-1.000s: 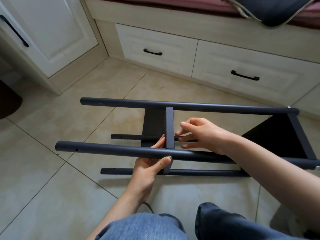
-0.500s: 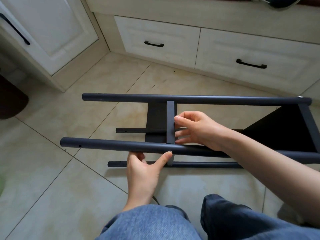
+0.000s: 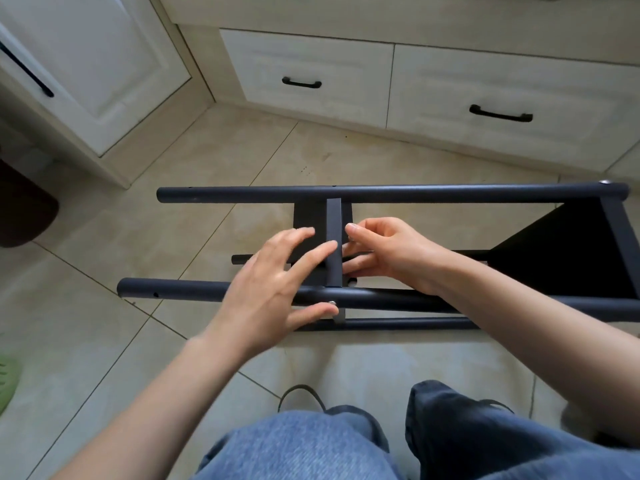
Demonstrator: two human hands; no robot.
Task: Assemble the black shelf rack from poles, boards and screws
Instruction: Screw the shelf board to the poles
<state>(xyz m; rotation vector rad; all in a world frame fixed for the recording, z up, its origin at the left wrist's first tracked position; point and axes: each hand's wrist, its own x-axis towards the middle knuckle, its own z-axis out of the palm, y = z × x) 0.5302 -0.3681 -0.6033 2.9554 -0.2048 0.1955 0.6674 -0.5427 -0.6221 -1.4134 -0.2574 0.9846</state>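
Note:
The black rack lies on its side on the tiled floor. Its far pole (image 3: 242,194) and near pole (image 3: 187,289) run left to right, with two thinner-looking poles (image 3: 398,323) lower down. A narrow middle board (image 3: 334,216) stands edge-on between the poles, and an end board (image 3: 571,258) closes the right end. My left hand (image 3: 273,289) hovers over the near pole with straight fingers reaching the middle board, its thumb beside a silver screw (image 3: 332,302). My right hand (image 3: 388,254) grips the middle board's right side with curled fingers.
White drawers with black handles (image 3: 301,83) line the back, and a cabinet door (image 3: 86,64) stands at the left. A dark brown object (image 3: 24,209) and a green slipper (image 3: 7,382) lie at the left edge. My jeans-clad knees (image 3: 294,445) fill the bottom.
My left hand let go of the near pole, rose over it and stretched its fingers toward the middle board. My right hand stayed at the board. The view tilted down.

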